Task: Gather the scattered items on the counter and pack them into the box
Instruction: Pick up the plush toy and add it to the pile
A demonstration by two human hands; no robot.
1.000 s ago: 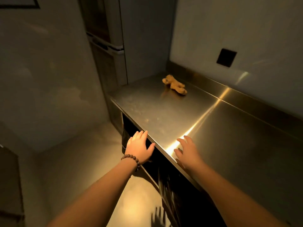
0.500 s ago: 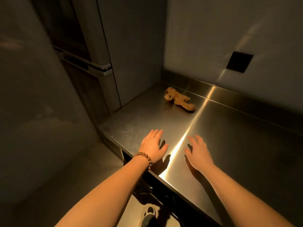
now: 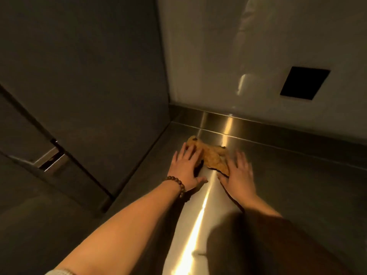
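The steel tabletop [image 3: 297,195] is being bounded by a tall cabinet side [image 3: 99,86] on the left and by a raised steel lip [image 3: 258,124] under the wall [image 3: 218,56] at the back, while bare surface is being left to the right and toward the near side. The left hand [image 3: 186,168], with a bead bracelet [image 3: 177,184] at its wrist, is being laid flat with fingers spread, its fingertips touching the brown plush toy [image 3: 210,155]. The right hand [image 3: 238,175] is being held equally flat and spread against the toy's other side, so the toy is being flanked near the back left corner.
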